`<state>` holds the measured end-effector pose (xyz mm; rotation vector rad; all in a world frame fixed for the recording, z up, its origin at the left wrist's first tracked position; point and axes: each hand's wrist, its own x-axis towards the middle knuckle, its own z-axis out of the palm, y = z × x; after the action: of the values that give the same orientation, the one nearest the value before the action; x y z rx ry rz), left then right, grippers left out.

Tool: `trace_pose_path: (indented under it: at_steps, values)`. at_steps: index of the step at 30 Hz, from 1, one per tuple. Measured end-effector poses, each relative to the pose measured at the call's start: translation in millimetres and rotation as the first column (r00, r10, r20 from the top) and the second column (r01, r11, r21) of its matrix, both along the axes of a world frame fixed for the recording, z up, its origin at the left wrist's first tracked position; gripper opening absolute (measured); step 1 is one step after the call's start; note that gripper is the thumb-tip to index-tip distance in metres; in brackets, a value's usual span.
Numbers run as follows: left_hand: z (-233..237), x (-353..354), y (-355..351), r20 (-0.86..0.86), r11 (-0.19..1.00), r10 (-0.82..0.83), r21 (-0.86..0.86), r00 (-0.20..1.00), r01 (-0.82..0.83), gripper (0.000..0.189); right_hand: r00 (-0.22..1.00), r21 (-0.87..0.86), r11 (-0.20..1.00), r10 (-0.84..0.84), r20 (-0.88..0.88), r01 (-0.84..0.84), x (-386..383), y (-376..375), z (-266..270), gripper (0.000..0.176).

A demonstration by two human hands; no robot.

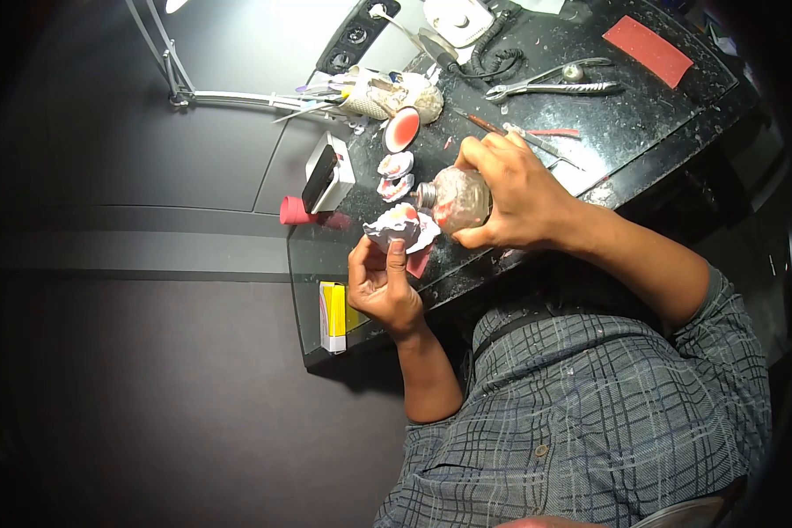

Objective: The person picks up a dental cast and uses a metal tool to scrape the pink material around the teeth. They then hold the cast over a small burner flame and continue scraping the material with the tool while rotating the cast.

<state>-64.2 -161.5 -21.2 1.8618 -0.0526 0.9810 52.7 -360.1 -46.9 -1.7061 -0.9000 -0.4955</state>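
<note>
Two bare hands work above a dark, speckled table. The left hand grips a white plaster model between thumb and fingers, holding it up near the table's front edge; a patch of reddish wax shows on its upper side. The right hand is closed around a clear glass bottle, tipped on its side so that its metal neck points at the model. The neck is just beside the wax; whether they touch, I cannot tell.

Just beyond the held model stand a pair of tooth models, one behind the other, and near them a round dish with a red inside. A cup of tools is farther back. To the left are a white box with a dark slab leaning on it, a pink cup and, nearer the corner, a yellow and white carton. Pliers and a red sheet lie on the right.
</note>
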Motion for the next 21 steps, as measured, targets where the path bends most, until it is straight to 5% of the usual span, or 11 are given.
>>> trace_pose_path:
  at_steps: [7,21]
  values:
    - [-7,-4,19,-0.045,0.940,-0.137,-0.320,0.990,0.115,0.023,0.995,0.016,0.998,-0.067,-0.081,0.068,1,-2,1,0.066]
    - [-2,-9,17,-0.042,0.937,-0.163,-0.321,0.986,0.141,0.024,0.996,0.087,0.995,-0.034,-0.084,0.041,-2,-7,8,0.061]
